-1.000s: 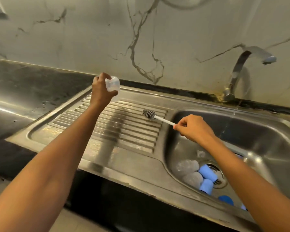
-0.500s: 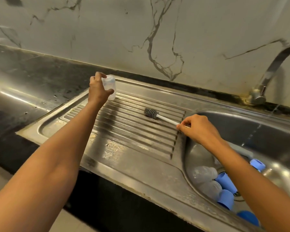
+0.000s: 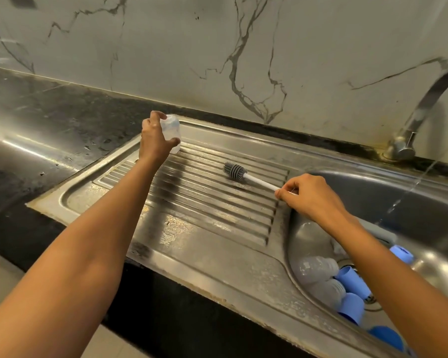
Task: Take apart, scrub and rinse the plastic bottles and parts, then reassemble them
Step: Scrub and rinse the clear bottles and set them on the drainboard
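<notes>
At frame centre the left hand (image 3: 154, 140) grips a clear bottle (image 3: 171, 131) over the ribbed drainboard (image 3: 204, 202), while the right hand (image 3: 308, 197) pinches the brush (image 3: 246, 175) handle, its head resting on the ribs.

The drainboard (image 3: 204, 218) lies open between bottle (image 3: 171, 130) and brush (image 3: 234, 171), while bottles (image 3: 316, 270) and caps (image 3: 352, 280) crowd the basin's (image 3: 424, 202) near corner.

A steel sink (image 3: 217, 257) sits in a glossy black stone counter (image 3: 49, 112) that runs off to its left. Behind the sink rises a pale marble wall (image 3: 166, 47) with dark veins. A curved metal tap (image 3: 409, 130) stands at the sink's back right. Pale floor (image 3: 0, 275) shows below its front left.
</notes>
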